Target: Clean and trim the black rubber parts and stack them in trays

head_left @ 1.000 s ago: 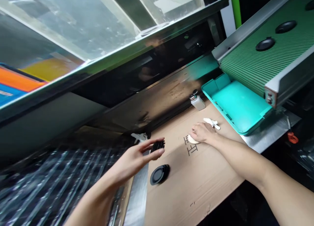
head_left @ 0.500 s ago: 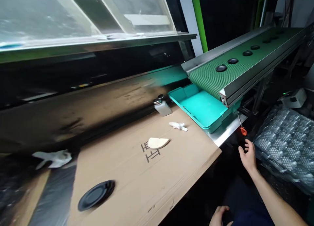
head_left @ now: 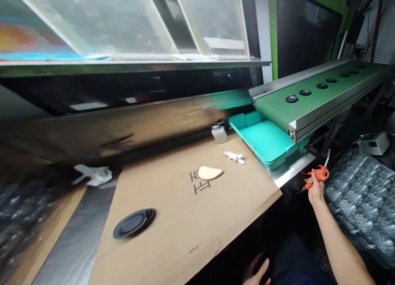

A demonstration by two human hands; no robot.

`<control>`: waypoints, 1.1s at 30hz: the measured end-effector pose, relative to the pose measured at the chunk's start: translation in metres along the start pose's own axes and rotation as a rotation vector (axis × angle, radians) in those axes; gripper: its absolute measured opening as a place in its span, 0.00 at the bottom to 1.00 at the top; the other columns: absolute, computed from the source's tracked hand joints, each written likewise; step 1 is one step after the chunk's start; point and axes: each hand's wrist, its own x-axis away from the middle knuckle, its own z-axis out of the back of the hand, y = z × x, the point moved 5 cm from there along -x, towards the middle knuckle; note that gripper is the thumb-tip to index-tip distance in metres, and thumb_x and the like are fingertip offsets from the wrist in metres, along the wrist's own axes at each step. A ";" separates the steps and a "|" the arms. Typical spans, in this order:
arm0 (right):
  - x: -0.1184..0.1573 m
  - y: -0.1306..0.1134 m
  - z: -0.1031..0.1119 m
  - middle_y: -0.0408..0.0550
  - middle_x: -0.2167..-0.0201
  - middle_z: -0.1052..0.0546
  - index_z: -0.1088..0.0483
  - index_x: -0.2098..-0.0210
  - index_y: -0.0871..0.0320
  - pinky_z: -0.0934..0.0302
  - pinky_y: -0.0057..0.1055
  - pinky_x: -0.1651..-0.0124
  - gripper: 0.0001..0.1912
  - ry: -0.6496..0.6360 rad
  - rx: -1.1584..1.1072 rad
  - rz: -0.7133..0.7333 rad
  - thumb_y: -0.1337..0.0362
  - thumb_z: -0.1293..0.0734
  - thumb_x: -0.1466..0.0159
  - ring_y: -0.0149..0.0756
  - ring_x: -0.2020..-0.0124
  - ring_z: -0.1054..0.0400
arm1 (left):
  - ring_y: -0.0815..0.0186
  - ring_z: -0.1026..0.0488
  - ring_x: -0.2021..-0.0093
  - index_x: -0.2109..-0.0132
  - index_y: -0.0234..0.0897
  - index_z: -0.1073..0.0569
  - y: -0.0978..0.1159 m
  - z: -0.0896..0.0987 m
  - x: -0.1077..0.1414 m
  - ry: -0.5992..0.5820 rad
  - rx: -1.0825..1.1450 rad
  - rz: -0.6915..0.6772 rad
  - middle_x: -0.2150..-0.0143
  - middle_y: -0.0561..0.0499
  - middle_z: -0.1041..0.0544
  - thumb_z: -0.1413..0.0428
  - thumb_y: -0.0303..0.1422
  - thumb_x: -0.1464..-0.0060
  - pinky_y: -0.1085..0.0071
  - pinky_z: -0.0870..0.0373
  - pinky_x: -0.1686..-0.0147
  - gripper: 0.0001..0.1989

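Note:
My right hand (head_left: 316,190) is closed around the handle of an orange air blow gun (head_left: 321,174), right of the cardboard's corner. The gun's pale nozzle points upward. At the bottom edge my left hand (head_left: 257,272) is partly cut off. Its fingers curl around something dark that I cannot make out. On the cardboard sheet (head_left: 173,219) lies a small stack of black round dish-like parts (head_left: 135,224). A cream half-round pad (head_left: 210,173) rests over printed marks, with a crumpled white wipe (head_left: 235,157) behind it.
A green conveyor belt (head_left: 277,108) carries several black round parts (head_left: 305,92). Under its end sits a teal tray (head_left: 267,143), beside a white pump bottle (head_left: 219,134). Clear molded plastic trays (head_left: 362,202) stand at the right. Another white wipe (head_left: 94,175) lies at the left.
My right hand has taken hold of the orange blow gun, which was hanging just beyond its fingers, and turned it upward. My left hand has shifted left. The view has swung slightly.

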 end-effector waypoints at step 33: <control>0.222 -0.022 0.009 0.55 0.64 0.19 0.30 0.54 0.58 0.43 0.35 0.62 0.19 -1.481 1.607 0.111 0.55 0.46 0.28 0.50 0.60 0.23 | 0.56 0.23 0.47 0.45 0.39 0.22 0.021 0.006 0.003 0.263 0.363 -0.303 0.50 0.44 0.19 0.28 0.35 0.58 0.63 0.29 0.44 0.30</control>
